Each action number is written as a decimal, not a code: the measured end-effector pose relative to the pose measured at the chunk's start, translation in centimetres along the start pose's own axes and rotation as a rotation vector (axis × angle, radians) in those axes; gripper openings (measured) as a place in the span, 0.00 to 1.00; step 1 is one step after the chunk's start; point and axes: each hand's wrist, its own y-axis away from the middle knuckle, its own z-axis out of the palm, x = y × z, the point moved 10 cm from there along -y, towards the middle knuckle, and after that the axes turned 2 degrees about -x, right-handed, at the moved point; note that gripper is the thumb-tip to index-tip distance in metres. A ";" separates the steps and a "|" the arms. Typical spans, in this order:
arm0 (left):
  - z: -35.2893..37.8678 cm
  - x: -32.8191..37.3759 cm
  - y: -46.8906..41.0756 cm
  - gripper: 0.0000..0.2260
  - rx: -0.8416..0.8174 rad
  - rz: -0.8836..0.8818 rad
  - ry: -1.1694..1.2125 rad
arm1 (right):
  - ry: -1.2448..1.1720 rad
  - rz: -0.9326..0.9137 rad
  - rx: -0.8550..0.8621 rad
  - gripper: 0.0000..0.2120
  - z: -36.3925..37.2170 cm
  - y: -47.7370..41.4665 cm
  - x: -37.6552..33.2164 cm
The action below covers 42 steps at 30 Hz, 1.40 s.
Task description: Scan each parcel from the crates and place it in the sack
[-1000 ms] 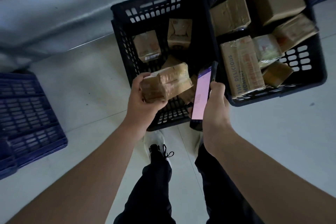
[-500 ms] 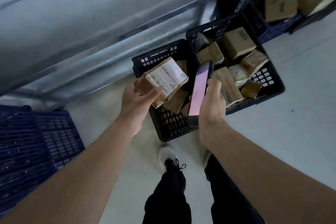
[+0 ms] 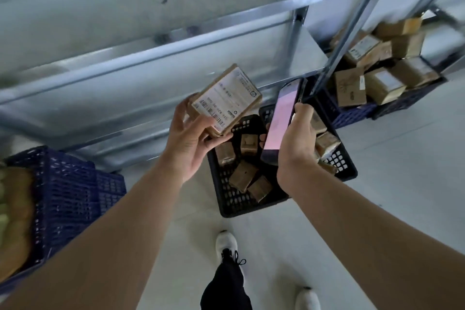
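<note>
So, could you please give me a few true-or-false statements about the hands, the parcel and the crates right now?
1. The left hand holds a parcel with its label showing. True.
2. The right hand is empty. False: it holds a phone.
3. The phone screen is lit. True.
4. The black crate below the hands is empty. False: several parcels lie in it.
5. The parcel rests on the floor. False: it is held up in the air.

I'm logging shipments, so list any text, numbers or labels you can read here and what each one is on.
Label on the parcel in the left hand: barcode and printed lines, too blurred to read.
Phone in the right hand: pink screen, no legible text.
Boxes on the rack: labels too small.
</note>
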 end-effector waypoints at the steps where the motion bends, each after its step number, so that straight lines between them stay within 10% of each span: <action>1: 1.0 1.2 1.2 0.19 0.010 0.022 0.033 | -0.002 -0.018 -0.014 0.20 -0.4 1.3 -1.4; 16: 16.9 16.1 21.2 0.08 0.163 0.290 0.319 | 0.008 -0.407 -0.380 0.25 -7.6 22.6 -19.2; 42: 22.2 40.9 33.4 0.28 -0.383 0.347 0.351 | -0.005 -0.656 -0.617 0.26 -0.4 45.8 -30.4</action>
